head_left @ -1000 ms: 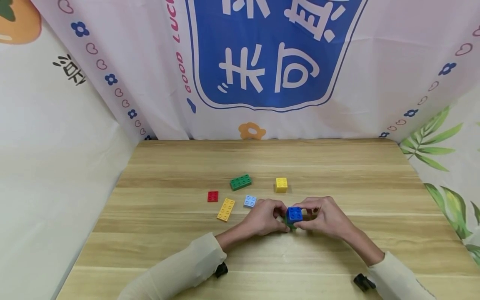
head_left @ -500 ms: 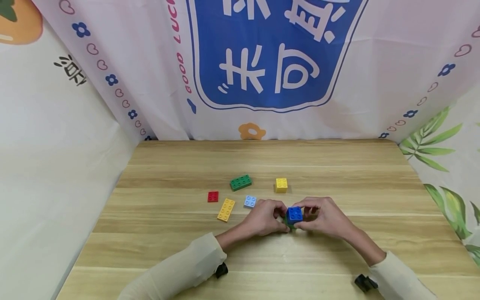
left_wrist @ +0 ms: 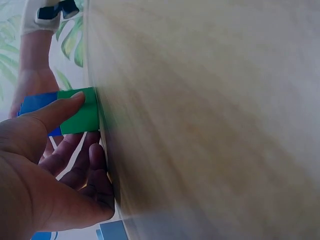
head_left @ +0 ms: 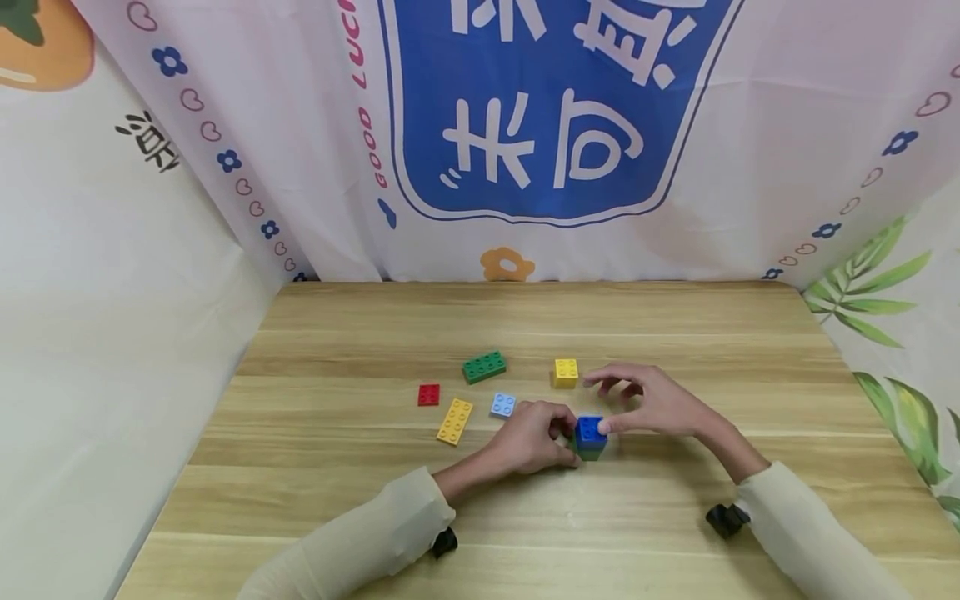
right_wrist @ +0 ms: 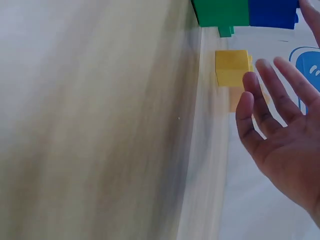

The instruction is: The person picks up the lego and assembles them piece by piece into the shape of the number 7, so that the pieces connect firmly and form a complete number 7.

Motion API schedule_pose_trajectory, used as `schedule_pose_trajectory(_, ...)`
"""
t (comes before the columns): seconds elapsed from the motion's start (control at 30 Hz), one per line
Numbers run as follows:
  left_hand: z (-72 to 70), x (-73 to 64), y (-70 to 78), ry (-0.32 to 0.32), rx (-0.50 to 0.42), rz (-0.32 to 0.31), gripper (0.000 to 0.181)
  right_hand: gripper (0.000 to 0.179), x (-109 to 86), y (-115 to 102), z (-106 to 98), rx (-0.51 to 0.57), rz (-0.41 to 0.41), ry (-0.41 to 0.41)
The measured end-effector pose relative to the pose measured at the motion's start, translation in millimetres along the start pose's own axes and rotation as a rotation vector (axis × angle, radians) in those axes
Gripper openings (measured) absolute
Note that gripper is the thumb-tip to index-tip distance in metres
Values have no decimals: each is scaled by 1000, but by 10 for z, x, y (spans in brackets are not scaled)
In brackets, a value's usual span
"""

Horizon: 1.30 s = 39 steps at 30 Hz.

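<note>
A blue building brick point(head_left: 591, 427) sits on top of a green building brick point(left_wrist: 80, 112), forming an upright stack on the table. My left hand point(head_left: 534, 437) holds the stack from the left, its thumb across the green brick in the left wrist view. My right hand point(head_left: 654, 404) is spread just right of the stack, thumb close to the blue brick's top edge and the other fingers stretched out. Those fingertips reach near a square yellow brick point(head_left: 566, 374) farther back, also in the right wrist view, with nothing between them.
Left of the stack lie a light blue brick point(head_left: 503, 405), a long orange-yellow brick point(head_left: 454, 422), a red brick point(head_left: 429, 395) and a long green brick point(head_left: 484, 367). A printed cloth point(head_left: 442, 250) hangs behind the wooden table point(head_left: 337, 517).
My right hand has let go of the blue brick, opened its fingers and moved back toward the yellow brick. The left hand keeps its grip on the stack.
</note>
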<state>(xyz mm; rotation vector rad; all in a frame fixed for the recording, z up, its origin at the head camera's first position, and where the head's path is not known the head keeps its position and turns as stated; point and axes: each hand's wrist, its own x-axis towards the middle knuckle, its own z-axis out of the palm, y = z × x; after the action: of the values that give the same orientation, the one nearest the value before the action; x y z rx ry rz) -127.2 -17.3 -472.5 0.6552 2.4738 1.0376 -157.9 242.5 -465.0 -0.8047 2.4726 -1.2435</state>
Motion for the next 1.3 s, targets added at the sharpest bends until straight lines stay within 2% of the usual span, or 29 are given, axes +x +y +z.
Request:
schedule_pose_trajectory(0.2, 1, -11, 12, -9, 8, -7, 35, 61, 138, 22, -13, -1, 13, 37)
schedule_pose_trajectory(0.47, 49, -13, 3, 0, 19, 16, 35, 64, 287, 58, -37, -47, 64, 82)
schedule_pose_trajectory(1.03, 41, -35, 79, 14, 43, -1, 36, 63, 519, 124, 63, -69, 81, 31)
schedule_pose_trajectory(1.3, 45, -30, 75, 16, 52, -14, 37, 58, 567, 145, 107, -84, 66, 55)
